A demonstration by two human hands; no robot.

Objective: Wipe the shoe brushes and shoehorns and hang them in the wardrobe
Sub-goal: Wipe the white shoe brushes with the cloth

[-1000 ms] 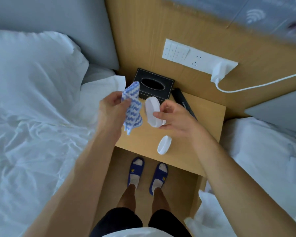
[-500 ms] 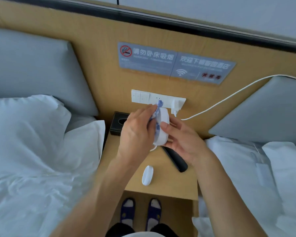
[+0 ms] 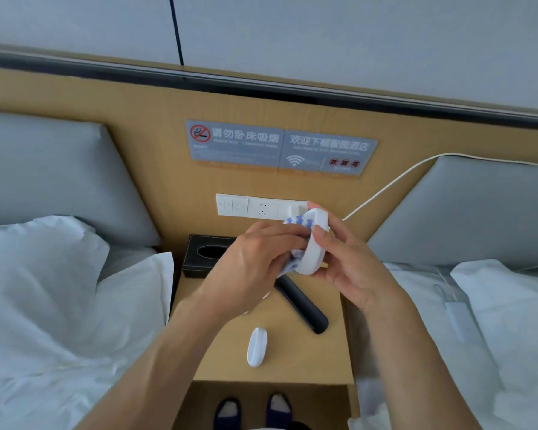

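Brush (image 3: 315,243), a white oval one, is held above the nightstand (image 3: 292,361) by the right hand (image 3: 351,268) pinching its edges, while the left hand (image 3: 255,262) grips the cloth (image 3: 298,221) against it; better to rub every side firmly.

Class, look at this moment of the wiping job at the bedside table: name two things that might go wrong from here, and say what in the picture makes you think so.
1. The white shoe brush is held in mid-air by the right hand at its edges only; the left hand rubbing with the blue-and-white cloth might knock it loose.
2. The second white brush lies near the nightstand's front edge, close to the left forearm; a nudge might send it to the floor.
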